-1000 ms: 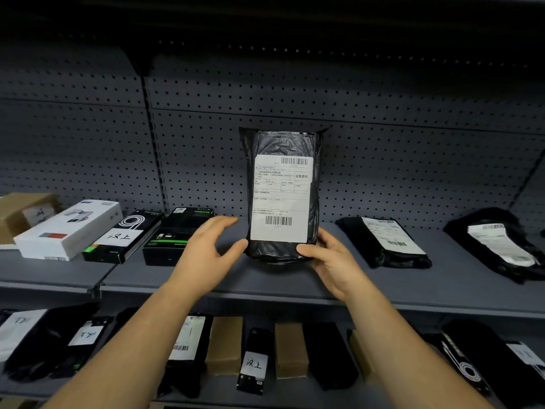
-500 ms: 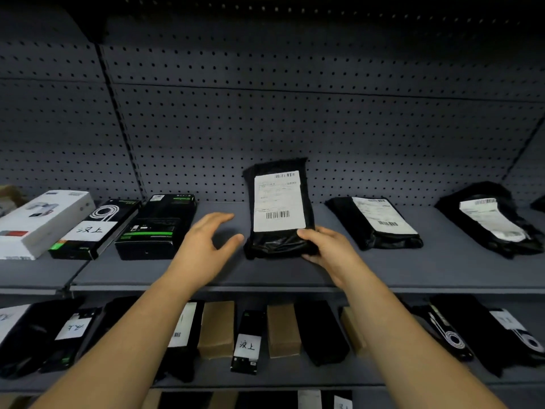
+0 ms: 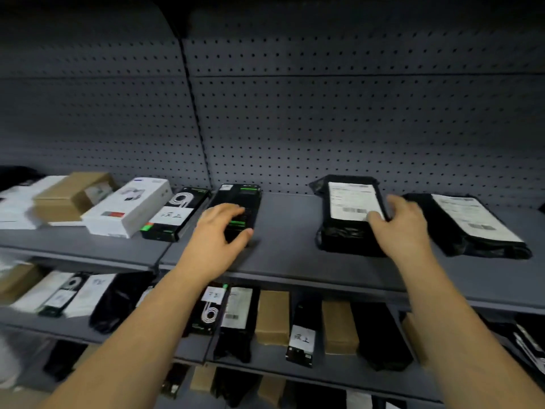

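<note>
A grey pegboard wall (image 3: 324, 113) rises straight behind the middle shelf (image 3: 289, 240), and everything worth noting sits on that shelf or under it. Beneath the middle shelf runs a lower shelf (image 3: 265, 360), lined with brown cartons and black packets, some with handwritten white tags. On the middle shelf, right of its centre, the black parcel (image 3: 348, 228) lies flat with its white shipping label facing up and its far end close to the pegboard. Just beside it, further toward the shelf's right end, lies a second black parcel (image 3: 472, 222), also label up. Toward the shelf's left end stands a white box (image 3: 129, 208), with a brown carton (image 3: 73, 193) beyond it. Next to the white box, toward the middle of the shelf, comes a black cable box (image 3: 177, 215) with a handwritten tag, then a black-and-green box (image 3: 239, 193). The right hand (image 3: 404, 225) has hold of the black parcel at its right edge: the thumb lies across the label and the fingers curl at the side. The left hand (image 3: 221, 231) is loosely spread above the near end of the black-and-green box, holding nothing; whether its fingertips touch the box I cannot tell through the blur.
</note>
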`<state>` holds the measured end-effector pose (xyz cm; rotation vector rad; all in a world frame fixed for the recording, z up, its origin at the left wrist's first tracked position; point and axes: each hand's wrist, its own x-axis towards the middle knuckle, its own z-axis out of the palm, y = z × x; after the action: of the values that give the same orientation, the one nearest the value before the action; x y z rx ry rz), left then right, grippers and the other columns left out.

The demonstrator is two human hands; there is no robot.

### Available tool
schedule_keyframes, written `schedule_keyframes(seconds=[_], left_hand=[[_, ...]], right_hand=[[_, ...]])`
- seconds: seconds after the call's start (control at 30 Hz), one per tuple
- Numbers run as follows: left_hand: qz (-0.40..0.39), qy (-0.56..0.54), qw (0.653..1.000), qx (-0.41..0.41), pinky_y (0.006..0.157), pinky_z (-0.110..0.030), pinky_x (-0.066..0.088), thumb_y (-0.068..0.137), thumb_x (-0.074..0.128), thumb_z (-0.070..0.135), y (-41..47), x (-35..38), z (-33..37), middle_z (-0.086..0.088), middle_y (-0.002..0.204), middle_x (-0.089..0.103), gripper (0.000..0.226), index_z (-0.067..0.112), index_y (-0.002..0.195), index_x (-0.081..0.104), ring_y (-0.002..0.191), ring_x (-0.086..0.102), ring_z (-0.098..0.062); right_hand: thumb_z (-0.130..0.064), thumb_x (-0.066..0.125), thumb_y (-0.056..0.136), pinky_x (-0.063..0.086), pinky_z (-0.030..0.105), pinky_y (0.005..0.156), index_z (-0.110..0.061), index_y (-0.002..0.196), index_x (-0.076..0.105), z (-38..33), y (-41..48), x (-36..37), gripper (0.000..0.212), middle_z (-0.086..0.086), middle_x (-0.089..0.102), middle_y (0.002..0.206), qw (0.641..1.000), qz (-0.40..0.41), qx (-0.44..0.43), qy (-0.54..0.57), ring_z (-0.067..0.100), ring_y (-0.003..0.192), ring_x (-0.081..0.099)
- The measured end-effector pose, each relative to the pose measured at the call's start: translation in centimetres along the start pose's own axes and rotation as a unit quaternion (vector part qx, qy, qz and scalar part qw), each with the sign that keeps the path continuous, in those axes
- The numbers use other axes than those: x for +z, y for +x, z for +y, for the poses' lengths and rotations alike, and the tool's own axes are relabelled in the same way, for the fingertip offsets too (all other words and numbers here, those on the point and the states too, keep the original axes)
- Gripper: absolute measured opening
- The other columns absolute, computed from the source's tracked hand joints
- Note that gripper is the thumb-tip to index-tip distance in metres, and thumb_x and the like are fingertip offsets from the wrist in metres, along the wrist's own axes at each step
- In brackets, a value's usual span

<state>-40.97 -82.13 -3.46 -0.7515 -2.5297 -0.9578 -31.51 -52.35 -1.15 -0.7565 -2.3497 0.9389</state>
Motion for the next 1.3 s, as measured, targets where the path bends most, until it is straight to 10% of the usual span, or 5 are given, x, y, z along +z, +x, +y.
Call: schedule_keyframes(seconds=[0.33,0.53,0.8,1.0,1.3], left_hand=[[-0.118,0.030,0.989,-0.087,0.105,-0.036,0.040,0.078,0.075,0.042,1.8,-3.6,-7.4,-0.006,0.130,0.057,0.071,0.021,0.139,0.047,0.122,0.048,-0.023],[-0.042,-0.115,0.992,-0.041,0.076,0.005,0.029,0.084,0.072,0.015,3.0,-4.2,-8.2,0.018,0.112,0.053,0.054,0.021,0.133,0.052,0.105,0.048,0.001],[-0.079,-0.166,0.974,0.136,0.103,-0.015,0.035,0.085,0.072,0.013,4.0,-3.5,-7.3,0.017,0.133,0.046,0.059,0.027,0.137,0.049,0.128,0.039,0.000],[-0.099,-0.263,0.960,-0.003,0.098,-0.034,0.049,0.082,0.075,0.025,3.1,-1.1,-9.2,0.010,0.125,0.057,0.053,0.025,0.130,0.052,0.116,0.052,-0.002],[-0.123,-0.119,0.980,0.103,0.111,-0.022,0.024,0.083,0.075,0.022,4.0,0.8,-7.6,0.004,0.136,0.055,0.044,0.018,0.125,0.063,0.129,0.042,-0.017]], right_hand=[[-0.039,0.061,0.094,0.038,0.023,0.088,-0.017,0.135,0.055,-13.4,-6.7,13.7,0.047,0.003,0.046,0.130,0.971,-0.219,-0.093,0.010,0.015,0.106,0.051],[-0.038,0.061,0.094,0.041,0.022,0.096,-0.016,0.128,0.062,-14.5,-7.4,16.5,0.041,0.002,0.050,0.131,0.985,-0.161,0.005,0.065,0.014,0.110,0.052],[-0.056,0.029,0.102,0.045,0.041,0.103,-0.015,0.116,0.062,-14.6,-7.6,15.3,0.054,0.009,0.064,0.119,0.966,-0.183,0.140,0.115,0.024,0.102,0.062],[-0.049,0.058,0.094,0.047,0.032,0.097,-0.039,0.133,0.051,-15.8,-6.7,15.2,0.041,-0.008,0.057,0.118,0.965,-0.151,0.047,0.210,0.013,0.108,0.057],[-0.043,0.044,0.102,0.051,0.038,0.093,-0.013,0.114,0.068,-11.9,-5.6,13.5,0.040,0.007,0.067,0.114,0.968,-0.153,0.133,0.145,0.023,0.102,0.063]])
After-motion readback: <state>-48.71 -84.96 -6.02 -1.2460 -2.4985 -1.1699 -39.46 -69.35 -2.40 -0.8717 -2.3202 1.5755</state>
